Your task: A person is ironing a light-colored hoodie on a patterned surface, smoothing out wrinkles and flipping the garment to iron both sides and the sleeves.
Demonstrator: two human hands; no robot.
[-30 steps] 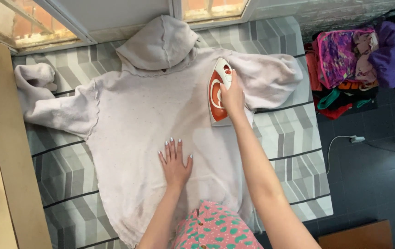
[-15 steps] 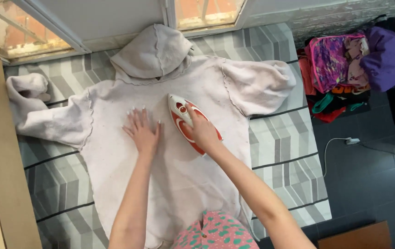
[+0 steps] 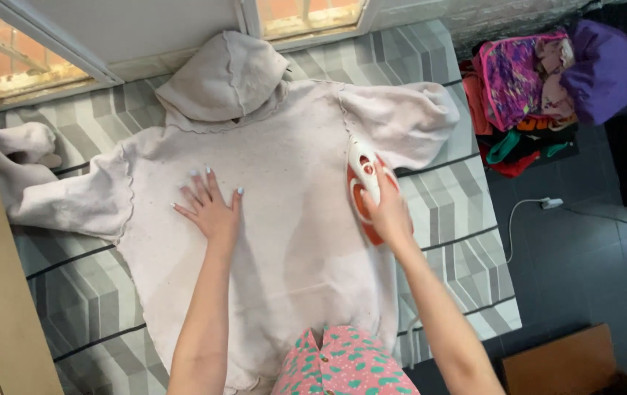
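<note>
A pale hoodie lies flat, front down or up I cannot tell, across a grey striped worktop. Its long axis runs from the hood at upper centre of the frame down to the hem at the bottom edge, and its sleeves spread out to the left and right.

The right hand is closed around the handle of an orange and white iron. The iron rests on the hoodie's right edge, just below the right sleeve, in the middle right of the frame, and its nose points toward the upper part of the frame, along the garment's length.

The left hand lies open, fingers spread, palm flat on the chest of the hoodie, left of centre. It grips nothing and only presses the cloth.

The two hands sit at about the same height in the frame, with a broad band of cloth between them. The iron lies to the right of the pressing hand, well apart from it.

A pile of colourful clothes sits on the dark floor at upper right.
</note>
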